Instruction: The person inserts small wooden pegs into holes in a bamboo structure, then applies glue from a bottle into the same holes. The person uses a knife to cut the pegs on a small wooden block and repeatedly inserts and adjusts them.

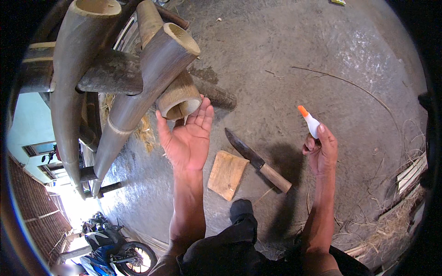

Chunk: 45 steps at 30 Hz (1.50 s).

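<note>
My left hand is palm up with its fingers spread, just under the open end of a short bamboo tube. Its fingertips reach the tube's rim; whether they press on it I cannot tell. A crack or dark line shows inside that tube. Out to the right, my right hand is closed around a small white squeeze bottle with an orange tip, which points up and to the left. The bottle is held well apart from the bamboo.
Thick dark bamboo poles form a frame on the left. A large knife with a wooden handle lies on the concrete floor beside a wooden block. Bamboo strips and shavings lie at right. A motorcycle stands lower left.
</note>
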### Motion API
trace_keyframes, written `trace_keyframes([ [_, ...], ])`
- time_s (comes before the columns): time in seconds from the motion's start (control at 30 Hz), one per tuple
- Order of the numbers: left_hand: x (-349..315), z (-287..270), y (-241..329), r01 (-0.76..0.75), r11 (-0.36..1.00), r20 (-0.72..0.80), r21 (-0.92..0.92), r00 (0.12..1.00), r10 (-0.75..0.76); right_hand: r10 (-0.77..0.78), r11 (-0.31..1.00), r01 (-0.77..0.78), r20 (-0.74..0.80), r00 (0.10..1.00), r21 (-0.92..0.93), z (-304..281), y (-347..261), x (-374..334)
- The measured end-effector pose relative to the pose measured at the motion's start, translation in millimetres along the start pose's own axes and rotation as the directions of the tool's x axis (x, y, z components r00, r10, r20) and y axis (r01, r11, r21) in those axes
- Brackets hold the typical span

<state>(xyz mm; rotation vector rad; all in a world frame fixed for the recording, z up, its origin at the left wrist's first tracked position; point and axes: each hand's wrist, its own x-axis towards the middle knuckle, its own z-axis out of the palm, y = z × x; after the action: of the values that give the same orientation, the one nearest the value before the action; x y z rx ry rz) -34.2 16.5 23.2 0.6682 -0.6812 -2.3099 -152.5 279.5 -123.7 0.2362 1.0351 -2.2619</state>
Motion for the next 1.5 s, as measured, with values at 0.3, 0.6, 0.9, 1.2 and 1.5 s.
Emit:
trace_keyframes([
  [0.3, 0.8, -2.3, 1.2, 0.030, 1.000, 0.046, 0.007, 0.998, -0.031, -0.047, 0.999, 0.047, 0.078, 0.996, -0.006, 9.7, -4.2, -4.1],
  [0.6, 6.3, -7.8, -0.7, 0.053, 0.998, 0.122, -0.015, 0.991, -0.051, -0.122, 0.989, 0.133, 0.154, 0.980, -0.064, 43.0, -16.3, -18.6],
  [0.9, 10.3, -17.3, 2.4, 0.125, 0.991, 0.198, -0.047, 0.973, -0.114, -0.152, 0.985, 0.165, 0.203, 0.967, -0.045, 69.9, -21.8, -35.6],
  [1.2, 6.9, -30.9, -3.0, 0.175, 0.972, 0.164, -0.158, 0.975, -0.149, -0.181, 0.976, 0.203, 0.241, 0.954, -0.072, 90.8, -22.9, -40.6],
  [1.5, -7.1, -46.6, -32.3, -0.237, 0.910, -0.096, 0.340, 0.954, 0.285, -0.194, 0.968, 0.223, 0.221, 0.956, -0.114, 94.0, -23.4, -47.9],
])
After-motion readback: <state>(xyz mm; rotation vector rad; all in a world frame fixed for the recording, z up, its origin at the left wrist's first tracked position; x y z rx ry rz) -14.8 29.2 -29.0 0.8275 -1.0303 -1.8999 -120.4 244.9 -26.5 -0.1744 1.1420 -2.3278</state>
